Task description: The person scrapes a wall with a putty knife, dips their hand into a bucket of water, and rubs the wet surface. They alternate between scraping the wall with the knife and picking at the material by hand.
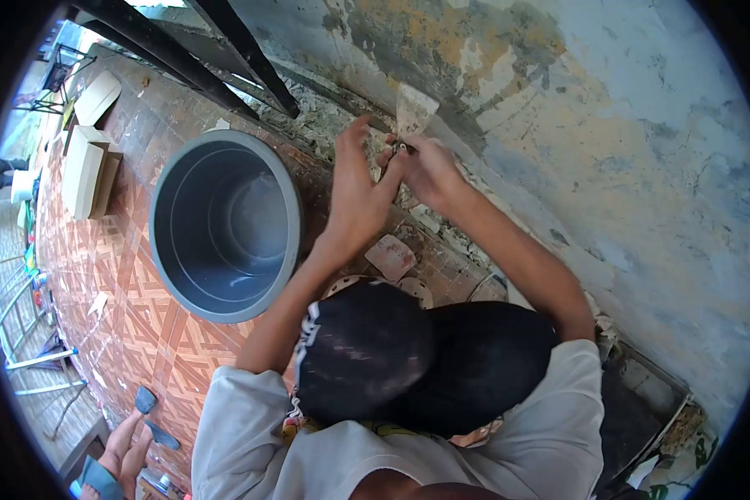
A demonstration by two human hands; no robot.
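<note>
A scraper with a wide, whitish-stained blade point(415, 110) points up toward the foot of the peeling wall. My right hand point(435, 173) is closed round its handle, mostly hidden by the fingers. Just to the left, my left hand point(360, 187) has its fingers raised and apart, the thumb reaching the right fingertips near the handle. Whether anything small lies between them cannot be made out. Crumbled plaster point(317, 125) lies along the wall base around both hands.
A large grey-blue tub point(164, 225) stands left of my forearm. Dark metal bars point(246, 50) slant down at the top. A plaster chunk point(391, 257) lies below my hands. Cream boxes point(83, 171) are on the tiled floor at left; another person's feet point(125, 446) show at lower left.
</note>
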